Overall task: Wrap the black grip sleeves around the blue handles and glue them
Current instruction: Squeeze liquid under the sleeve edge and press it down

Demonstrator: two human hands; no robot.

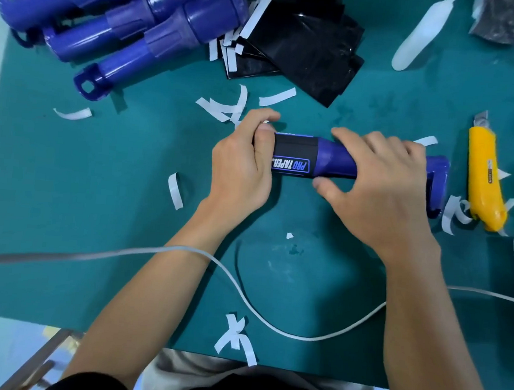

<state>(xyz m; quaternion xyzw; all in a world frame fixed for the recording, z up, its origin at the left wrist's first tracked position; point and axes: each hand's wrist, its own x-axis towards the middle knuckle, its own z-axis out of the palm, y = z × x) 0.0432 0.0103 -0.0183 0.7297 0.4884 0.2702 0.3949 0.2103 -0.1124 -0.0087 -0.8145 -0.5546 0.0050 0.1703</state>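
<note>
Centre of my view: the blue handle (338, 159) lies crosswise over the green mat (94, 212), and I cannot tell whether it touches the mat or is lifted off it. The black grip sleeve (294, 150) is wrapped round its left half, with the "PRO TAPER" label facing me.

My left hand (239, 165) is curled round the sleeve's left end, thumb on the near side and fingers over the top. My right hand (379, 186) clasps the bare blue part, thumb tucked underneath. The handle's hooked end pokes out past that hand's knuckles. The hands are apart, with the sleeve showing between them.

Moving outward, white backing strips (176, 190) lie scattered around on the mat. A yellow utility knife (484, 179) sits to the right, just beyond the handle's hooked end. At top left is a pile of blue handles (125, 21), and beside it a stack of black sleeves (304, 44). A white cable (270, 316) loops across the near side, passing over my left forearm.
</note>
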